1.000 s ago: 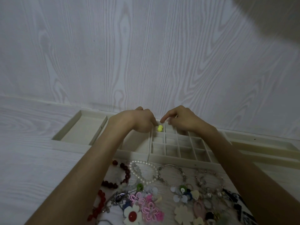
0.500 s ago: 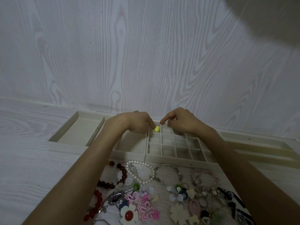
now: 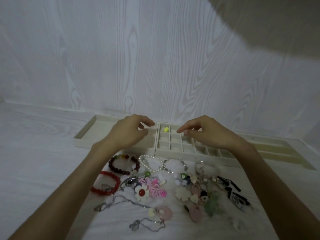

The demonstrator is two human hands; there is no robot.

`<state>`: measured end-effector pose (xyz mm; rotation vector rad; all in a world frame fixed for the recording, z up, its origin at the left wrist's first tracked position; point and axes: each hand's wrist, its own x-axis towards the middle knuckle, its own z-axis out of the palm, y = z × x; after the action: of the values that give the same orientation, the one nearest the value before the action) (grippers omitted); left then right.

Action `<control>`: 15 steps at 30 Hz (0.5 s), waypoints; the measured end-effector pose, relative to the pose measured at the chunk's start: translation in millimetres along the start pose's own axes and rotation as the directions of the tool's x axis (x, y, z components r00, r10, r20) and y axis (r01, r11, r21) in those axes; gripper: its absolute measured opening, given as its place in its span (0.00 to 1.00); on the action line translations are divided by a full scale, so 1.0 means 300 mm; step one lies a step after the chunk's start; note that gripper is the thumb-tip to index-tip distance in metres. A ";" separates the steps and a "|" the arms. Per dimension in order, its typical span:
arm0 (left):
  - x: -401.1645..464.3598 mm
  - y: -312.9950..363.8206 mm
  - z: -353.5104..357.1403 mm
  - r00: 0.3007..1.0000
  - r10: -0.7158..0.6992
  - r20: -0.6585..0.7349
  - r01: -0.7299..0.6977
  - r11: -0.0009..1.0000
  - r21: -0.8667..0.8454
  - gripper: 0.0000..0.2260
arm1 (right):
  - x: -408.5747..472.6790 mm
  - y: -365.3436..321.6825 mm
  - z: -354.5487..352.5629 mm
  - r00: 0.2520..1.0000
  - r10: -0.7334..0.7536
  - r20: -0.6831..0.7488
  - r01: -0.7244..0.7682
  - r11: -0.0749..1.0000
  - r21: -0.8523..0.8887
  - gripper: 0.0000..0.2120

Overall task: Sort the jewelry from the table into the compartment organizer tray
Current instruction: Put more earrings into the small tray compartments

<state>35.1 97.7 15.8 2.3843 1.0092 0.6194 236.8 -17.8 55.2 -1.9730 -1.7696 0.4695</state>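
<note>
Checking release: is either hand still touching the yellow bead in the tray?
Apart. The head view shows the yellow bead lying alone in its tray compartment, with clear gaps to the left hand and right hand.

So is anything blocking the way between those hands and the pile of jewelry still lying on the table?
Nothing visible does. Both the left hand and right hand hover over the organizer tray, holding nothing. The pearl bracelet and dark red bracelet lie uncovered on the table just in front of the tray.

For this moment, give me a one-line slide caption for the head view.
Both hands, left and right, hover empty over the organizer tray, yellow bead in a back compartment.
</note>
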 end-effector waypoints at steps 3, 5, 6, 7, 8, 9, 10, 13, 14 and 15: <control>-0.105 0.003 0.048 0.994 -0.004 -0.112 -0.004 0.997 -0.076 0.11 | -0.082 -0.024 0.057 1.000 -0.014 0.021 0.014 1.000 -0.006 0.09; -0.160 -0.004 0.073 0.986 -0.015 -0.164 -0.003 0.994 -0.108 0.10 | -0.126 -0.032 0.097 0.999 -0.025 0.031 0.025 1.000 0.006 0.09; -0.184 -0.007 0.079 0.983 -0.020 -0.180 -0.004 0.991 -0.134 0.09 | -0.146 -0.036 0.118 0.999 -0.025 0.028 0.024 1.000 0.016 0.09; -0.204 -0.012 0.079 0.982 -0.021 -0.186 -0.009 0.987 -0.158 0.08 | -0.164 -0.037 0.139 0.999 -0.028 0.025 0.027 0.999 0.029 0.08; -0.219 -0.017 0.074 0.985 -0.008 -0.173 -0.026 0.981 -0.191 0.07 | -0.180 -0.038 0.160 0.999 -0.045 0.024 0.044 0.998 0.043 0.08; -0.230 -0.022 0.066 0.990 0.018 -0.139 -0.051 0.970 -0.238 0.07 | -0.192 -0.037 0.181 0.997 -0.072 0.024 0.071 0.996 0.057 0.07; -0.242 -0.025 0.056 0.996 0.055 -0.077 -0.076 0.953 -0.294 0.06 | -0.203 -0.038 0.201 0.994 -0.106 0.030 0.103 0.992 0.070 0.07; -0.265 -0.024 0.032 0.975 0.128 0.181 -0.055 0.930 -0.363 0.05 | -0.228 -0.051 0.254 0.983 -0.176 0.043 0.173 0.983 0.068 0.05; -0.270 -0.023 0.027 0.965 0.128 0.229 -0.039 0.934 -0.355 0.05 | -0.232 -0.055 0.265 0.981 -0.189 0.036 0.187 0.981 0.048 0.05; -0.273 -0.024 0.024 0.962 0.121 0.246 -0.033 0.943 -0.332 0.07 | -0.239 -0.060 0.270 0.980 -0.195 0.035 0.194 0.980 0.036 0.05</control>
<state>-16.0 39.0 -11.8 2.1478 0.6443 0.4403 170.1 -79.3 -6.5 -1.7572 -1.9427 0.4699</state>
